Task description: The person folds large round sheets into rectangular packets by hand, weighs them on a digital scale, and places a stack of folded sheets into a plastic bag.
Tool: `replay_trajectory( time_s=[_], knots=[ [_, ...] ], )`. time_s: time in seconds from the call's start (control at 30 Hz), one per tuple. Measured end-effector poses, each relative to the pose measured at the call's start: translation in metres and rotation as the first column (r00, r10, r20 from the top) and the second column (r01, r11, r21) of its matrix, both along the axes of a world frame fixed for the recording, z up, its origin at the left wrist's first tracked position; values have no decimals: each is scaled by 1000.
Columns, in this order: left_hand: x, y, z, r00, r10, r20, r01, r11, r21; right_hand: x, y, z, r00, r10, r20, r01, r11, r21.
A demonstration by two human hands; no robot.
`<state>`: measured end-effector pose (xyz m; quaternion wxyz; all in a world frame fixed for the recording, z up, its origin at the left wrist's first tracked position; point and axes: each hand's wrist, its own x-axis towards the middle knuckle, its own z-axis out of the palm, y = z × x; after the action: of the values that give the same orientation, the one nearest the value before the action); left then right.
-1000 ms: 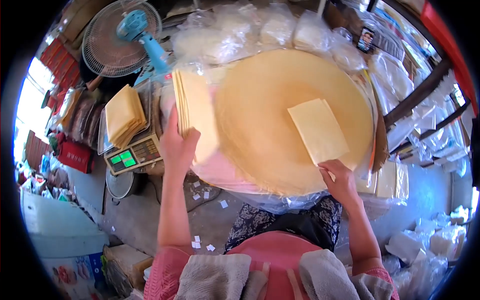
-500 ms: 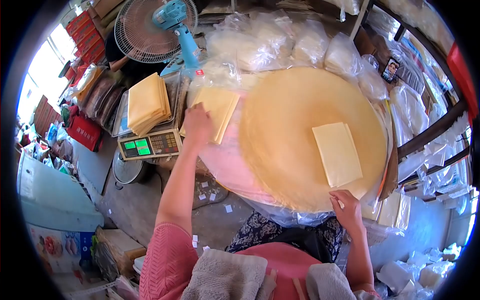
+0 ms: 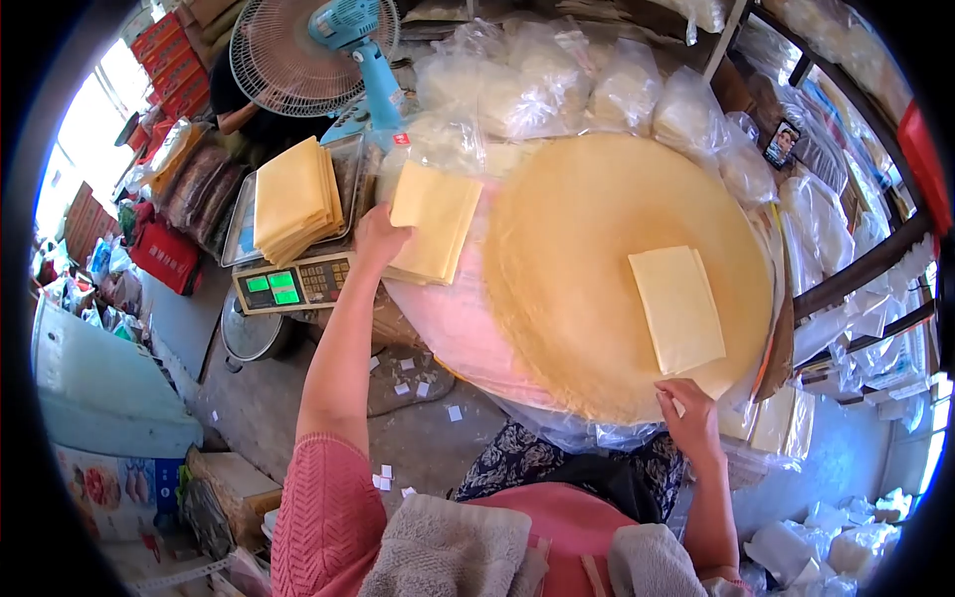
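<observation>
Large round thin sheets (image 3: pixel 587 328) lie piled on the table, with a folded rectangular sheet (image 3: pixel 678 310) on their right part. My right hand (image 3: pixel 688 413) is just below that folded sheet, its fingers curled together; whether anything small is between them is hidden. At the left, a stack of folded sheets (image 3: pixel 435 224) rests on the pink surface (image 3: pixel 453 323). My left hand (image 3: pixel 381 237) touches the left edge of this stack, thumb toward it and fingers partly hidden. Another folded stack (image 3: pixel 293 199) sits on the tray of a scale (image 3: pixel 296 284) with green displays.
A blue fan (image 3: pixel 373 85) stands at the back left. Clear plastic bags (image 3: pixel 532 90) line the table's far side. A phone (image 3: pixel 782 143) is at the back right, near a dark metal rack (image 3: pixel 865 269). Part of another person's arm (image 3: pixel 237 119) shows behind the fan.
The stack at my left hand went from raised and upright to lying flat on the pink surface. My right hand has come off the folded sheet. The view has shifted.
</observation>
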<state>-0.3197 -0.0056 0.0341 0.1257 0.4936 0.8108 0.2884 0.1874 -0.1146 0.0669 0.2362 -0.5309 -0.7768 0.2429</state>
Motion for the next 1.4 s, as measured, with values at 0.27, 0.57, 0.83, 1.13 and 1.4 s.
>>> replay_trajectory(
  time_s=[0.27,0.57,0.83,1.13,1.4],
  knots=[
    [-21,-3,6,300,-99,949,-67,990,125,75,79,-38,876,-425,228,383,900,207],
    [82,-36,15,-9,-317,949,-138,940,312,65,127,-27,808,-448,383,504,862,-54],
    [228,-78,-39,-159,-219,963,184,952,247,59,118,-22,868,-493,-63,431,810,-397],
    [238,-87,-31,-309,-65,949,60,994,88,-20,73,-23,425,-534,-731,-163,749,-642],
    [236,-93,-27,182,-271,945,92,962,258,-64,56,-60,815,-222,-535,-102,854,-510]
  ],
)
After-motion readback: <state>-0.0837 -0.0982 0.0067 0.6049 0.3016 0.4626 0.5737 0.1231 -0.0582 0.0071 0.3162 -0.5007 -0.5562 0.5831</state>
